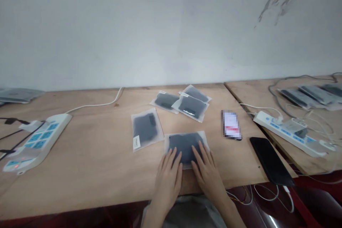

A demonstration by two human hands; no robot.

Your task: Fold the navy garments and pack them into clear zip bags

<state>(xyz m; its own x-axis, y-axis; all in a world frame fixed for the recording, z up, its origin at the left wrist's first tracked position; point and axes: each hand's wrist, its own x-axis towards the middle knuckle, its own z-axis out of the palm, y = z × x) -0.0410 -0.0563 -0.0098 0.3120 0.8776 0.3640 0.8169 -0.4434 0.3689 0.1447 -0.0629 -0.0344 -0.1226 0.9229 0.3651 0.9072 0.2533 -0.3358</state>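
Both my hands lie flat on a dark, flat rectangular item in a frosted plastic sleeve (184, 142) near the table's front edge. My left hand (170, 169) rests on its left part, fingers stretched out. On its right part is my right hand (204, 164), fingers spread. Just left of it lies a similar sleeved item (146, 129) with a white label. Behind are three more: one at the left (165, 101), one in front (190, 107) overlapping its neighbours, and one at the back (197, 93). What exactly the sleeves contain I cannot make out.
A power strip (42, 142) with plugs stands at the left, another (291, 133) at the right. A lit phone (231, 124) and a black phone (271, 160) lie right of my hands. Several sleeved items (307, 94) sit far right. Cables hang below the front edge.
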